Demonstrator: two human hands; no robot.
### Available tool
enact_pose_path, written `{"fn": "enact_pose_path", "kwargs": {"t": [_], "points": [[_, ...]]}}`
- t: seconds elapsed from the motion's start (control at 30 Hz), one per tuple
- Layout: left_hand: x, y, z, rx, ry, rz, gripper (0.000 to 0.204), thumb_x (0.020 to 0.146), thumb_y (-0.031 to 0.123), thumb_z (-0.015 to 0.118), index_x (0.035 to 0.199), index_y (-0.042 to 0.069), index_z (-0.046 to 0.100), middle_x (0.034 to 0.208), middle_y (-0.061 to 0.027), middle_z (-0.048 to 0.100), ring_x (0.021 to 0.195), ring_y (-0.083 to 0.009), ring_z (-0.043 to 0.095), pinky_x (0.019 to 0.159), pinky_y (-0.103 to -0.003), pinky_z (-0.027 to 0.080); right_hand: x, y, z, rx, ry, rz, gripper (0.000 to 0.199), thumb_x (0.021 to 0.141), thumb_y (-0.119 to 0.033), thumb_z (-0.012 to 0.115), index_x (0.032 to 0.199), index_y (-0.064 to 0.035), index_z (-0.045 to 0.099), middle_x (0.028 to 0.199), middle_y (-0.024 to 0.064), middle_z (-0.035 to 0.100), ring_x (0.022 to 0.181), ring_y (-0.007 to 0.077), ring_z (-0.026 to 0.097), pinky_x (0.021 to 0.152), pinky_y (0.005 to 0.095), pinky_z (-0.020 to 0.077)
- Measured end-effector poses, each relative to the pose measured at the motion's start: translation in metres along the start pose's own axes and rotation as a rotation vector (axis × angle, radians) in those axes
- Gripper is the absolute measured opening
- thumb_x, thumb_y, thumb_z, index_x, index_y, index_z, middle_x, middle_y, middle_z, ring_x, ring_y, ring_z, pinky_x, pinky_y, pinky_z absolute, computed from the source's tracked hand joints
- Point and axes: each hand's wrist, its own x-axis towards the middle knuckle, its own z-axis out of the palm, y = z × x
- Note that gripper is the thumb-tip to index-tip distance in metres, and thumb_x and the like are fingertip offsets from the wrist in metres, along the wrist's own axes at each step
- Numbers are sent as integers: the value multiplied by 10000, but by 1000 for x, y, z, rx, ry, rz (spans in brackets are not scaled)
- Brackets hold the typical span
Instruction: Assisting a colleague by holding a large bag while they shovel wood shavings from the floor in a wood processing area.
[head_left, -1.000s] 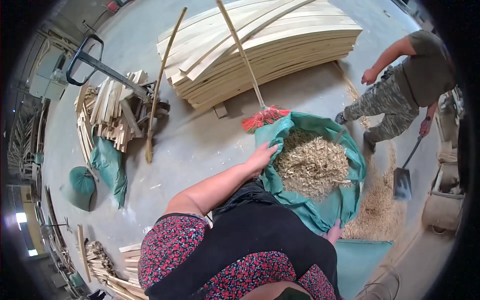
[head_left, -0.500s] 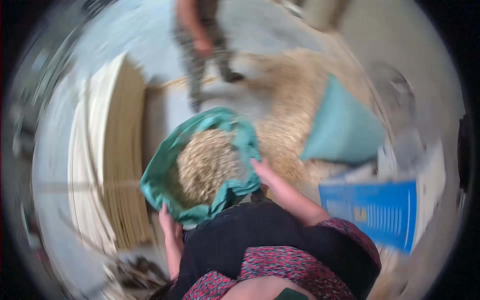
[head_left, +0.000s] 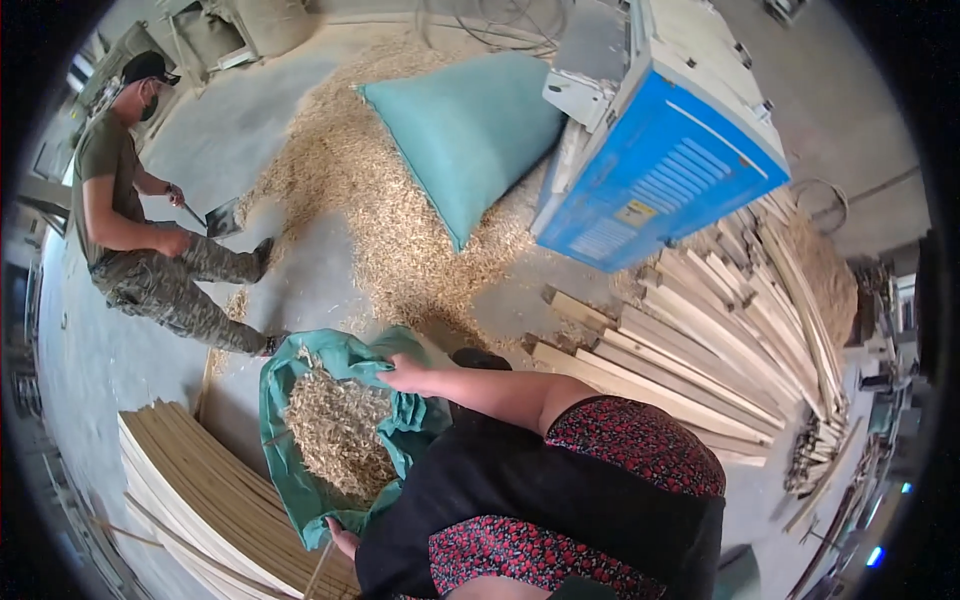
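Observation:
A green woven sack [head_left: 276, 405] stands in front of me with its mouth open, holding wood shavings [head_left: 338, 430]. My right hand [head_left: 402, 375] is closed on the sack's rim, where the fabric folds and bunches. On the near side of the mouth, my left hand [head_left: 343, 537] grips the rim; its thumb shows and the other fingers are mostly hidden. Beyond the sack, a heap of loose shavings [head_left: 400, 240] spreads over the floor.
A full green sack [head_left: 475, 125] lies on the heap beside a blue and white machine [head_left: 660, 170]. At left, a co-worker [head_left: 125, 215] holds a shovel [head_left: 222, 218]. Stacked boards [head_left: 200, 480] lie at lower left, loose timber [head_left: 690, 350] at right.
The view has swung to the right, so the co-worker and board stack now sit farther left and more timber shows. Both hands keep hold of the sack. The shovel is now visible.

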Motion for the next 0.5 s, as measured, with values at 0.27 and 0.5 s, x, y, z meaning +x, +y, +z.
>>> {"fn": "enact_pose_path", "kwargs": {"t": [0.27, 0.5], "points": [[-58, 22, 38, -101, -110, 73, 455, 971, 347, 503, 1319, 55, 538, 1255, -87, 570, 1076, -244, 548, 948, -347, 423, 10, 14, 16, 0, -48, 1, 526, 812, -356, 602, 1214, -16, 584, 1094, 163, 647, 1032, 265, 606, 884, 366, 457], [-88, 28, 33, -295, -177, -1, 426, 959, 419, 492, 1217, 88, 566, 1193, -79, 603, 1082, -278, 567, 955, -448, 447, 20, 8, 31, -8, -110, 30, 447, 818, -310, 595, 1162, -26, 612, 1020, 86, 647, 931, 185, 591, 836, 354, 462]]}}
